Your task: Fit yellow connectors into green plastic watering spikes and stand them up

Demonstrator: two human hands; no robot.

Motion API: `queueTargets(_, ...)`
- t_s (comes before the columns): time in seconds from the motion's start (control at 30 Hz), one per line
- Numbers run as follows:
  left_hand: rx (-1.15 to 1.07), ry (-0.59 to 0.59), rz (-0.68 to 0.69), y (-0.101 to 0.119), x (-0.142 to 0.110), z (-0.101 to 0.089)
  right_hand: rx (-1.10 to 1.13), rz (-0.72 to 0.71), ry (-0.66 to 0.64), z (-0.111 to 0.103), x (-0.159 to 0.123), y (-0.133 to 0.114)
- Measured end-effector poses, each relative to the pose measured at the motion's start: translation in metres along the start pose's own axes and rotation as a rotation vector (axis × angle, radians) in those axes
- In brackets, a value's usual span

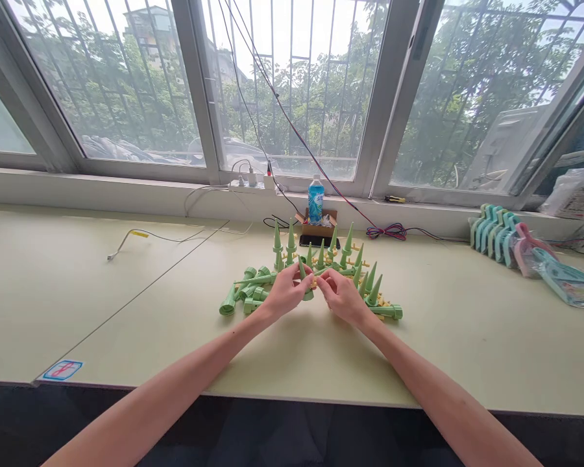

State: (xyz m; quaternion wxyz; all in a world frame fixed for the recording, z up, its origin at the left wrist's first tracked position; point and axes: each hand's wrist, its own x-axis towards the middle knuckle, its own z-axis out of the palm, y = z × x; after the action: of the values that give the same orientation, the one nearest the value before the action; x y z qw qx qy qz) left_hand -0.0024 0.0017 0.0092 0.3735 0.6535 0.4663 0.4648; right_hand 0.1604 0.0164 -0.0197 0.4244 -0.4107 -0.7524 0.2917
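Observation:
My left hand [287, 290] is closed around a green cone-shaped plastic spike [304, 280], tip up. My right hand [341, 295] meets it at the middle, fingers pinched on a small yellow part [314, 283] at the spike's side. Both hands hover just above the pale green table [126, 285]. Behind them stand several upright green spikes [291, 241] with yellow fittings. More green spikes lie flat in a pile [246, 293] to the left of my left hand, and one lies at the right [387, 312].
A blue-labelled water bottle [315, 199] stands in a small cardboard box [317, 229] by the window sill, with a dark phone in front. Cables [387, 230] run along the sill. Teal and pink plastic items in bags [520, 243] sit at the far right.

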Motion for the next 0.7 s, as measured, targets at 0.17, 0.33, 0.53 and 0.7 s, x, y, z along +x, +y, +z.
queueTargets(0.17,0.011,0.009,0.009,-0.0005,0.0008,-0.0007,0.026,-0.017,-0.029,-0.0003,-0.0014,-0.0017)
queueTargets(0.33,0.021,0.006,0.025,-0.0031,0.0018,0.0002,0.015,-0.008,-0.046,0.0,-0.0009,0.0006)
queueTargets(0.53,0.018,-0.009,0.033,-0.0052,0.0017,0.0009,-0.027,-0.003,-0.021,0.0012,0.0012,0.0029)
queueTargets(0.7,0.025,-0.003,0.019,-0.0046,0.0024,0.0005,-0.02,0.003,-0.015,0.0015,0.0015,0.0041)
